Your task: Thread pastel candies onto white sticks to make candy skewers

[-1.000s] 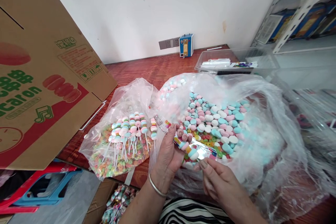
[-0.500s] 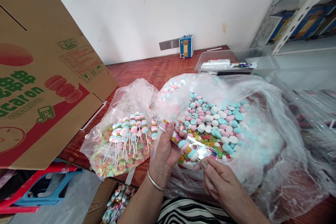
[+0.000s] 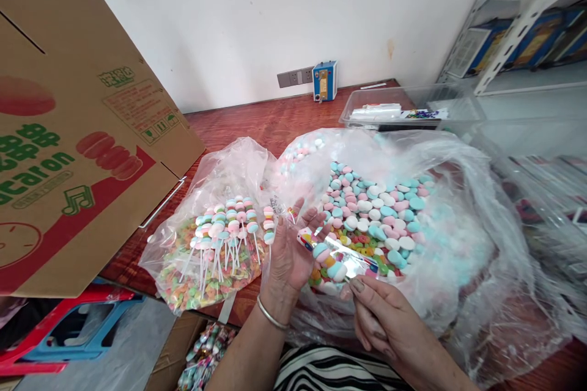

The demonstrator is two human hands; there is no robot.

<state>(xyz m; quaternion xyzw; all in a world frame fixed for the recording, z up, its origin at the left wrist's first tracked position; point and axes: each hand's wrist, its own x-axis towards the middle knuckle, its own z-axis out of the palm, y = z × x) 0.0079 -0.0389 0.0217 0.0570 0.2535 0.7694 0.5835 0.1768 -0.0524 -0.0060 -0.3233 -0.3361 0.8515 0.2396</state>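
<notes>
My right hand [image 3: 389, 314] pinches the stick end of a marshmallow skewer [image 3: 329, 261], pink, blue, white and orange, lying in a shiny printed wrapper [image 3: 355, 261]. Palm up at the wrapper's other end, my left hand [image 3: 293, 250] has its fingers spread. Behind those fingers shows a bit of printed film; whether the hand touches it cannot be told. Beyond both hands is a large clear bag [image 3: 458, 146] of loose pastel marshmallows [image 3: 367, 204] and ring gummies [image 3: 362, 244]. Several finished skewers [image 3: 224, 226] rest on a bag of gummies [image 3: 192, 278] to the left.
A big printed cardboard box [image 3: 105, 153] stands at the left. Below the table edge is a carton with wrapped candies [image 3: 208, 351], near a red and blue stool [image 3: 76, 330]. At the back are a blue device [image 3: 325, 81] and a clear plastic tray [image 3: 355, 98].
My left hand's fingers have opened from their grip around the wrapper, and the strip of film at its upper end shows less. My right hand keeps its pinch in the same place.
</notes>
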